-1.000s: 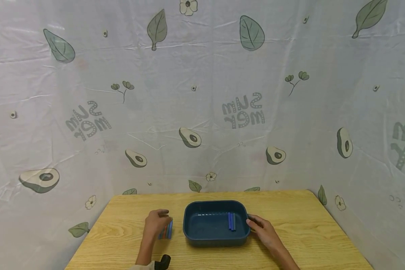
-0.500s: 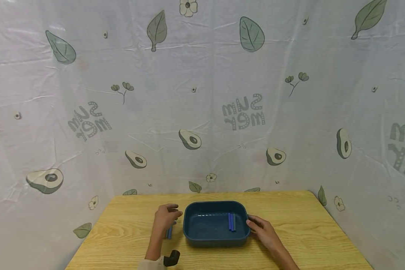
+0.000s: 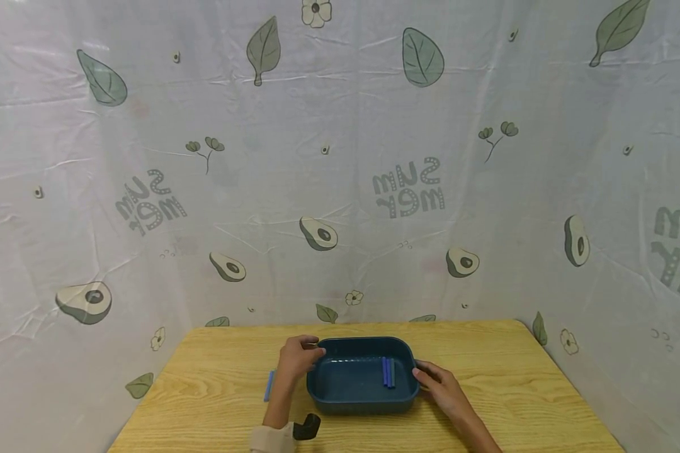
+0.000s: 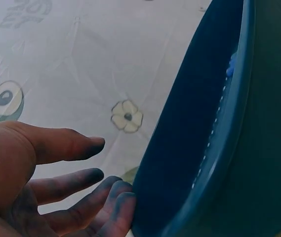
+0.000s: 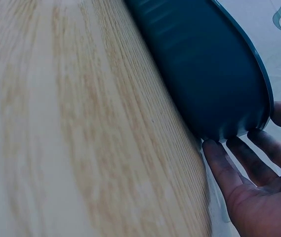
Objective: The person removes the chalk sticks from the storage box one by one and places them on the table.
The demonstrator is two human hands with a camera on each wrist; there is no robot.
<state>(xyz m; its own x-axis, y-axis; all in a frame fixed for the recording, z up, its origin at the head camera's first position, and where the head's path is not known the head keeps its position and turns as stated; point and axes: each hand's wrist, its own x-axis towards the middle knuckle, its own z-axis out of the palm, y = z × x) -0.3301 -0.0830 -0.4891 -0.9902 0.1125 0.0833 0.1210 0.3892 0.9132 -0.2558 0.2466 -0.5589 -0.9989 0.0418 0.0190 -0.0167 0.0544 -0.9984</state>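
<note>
Because my left arm stretches over the table (image 3: 515, 390), what lies nearest is cuff (image 3: 273, 440), with a black piece (image 3: 308, 428) at the wrist. Just left of that forearm, a blue stick (image 3: 269, 385) on the wood; cannot tell if the arm hides others. Hands well apart, one at each end of the tub (image 3: 362, 408). My right hand (image 3: 443, 385) is clamped on its right end, thumb at the rim, fingers spread against the outer wall: a steadying hold, I judge, against sliding. Tub sits flat, long side facing me, probably so both hands can reach it. Inside, toward the right end, blue sticks (image 3: 388, 372) lie side by side, count unclear; bunched there, I suppose, to leave space on the left. My left hand (image 3: 297, 358) is at the left end, thumb clear of the loosely extended fingers, nothing seen between them, lowest fingertips at the tub's edge. Fingertips (image 4: 94, 174) look darkly smudged, perhaps off the sticks. Farthest, a pale curtain (image 3: 340, 94) printed with leaves and avocados, presumably hung as backdrop.
</note>
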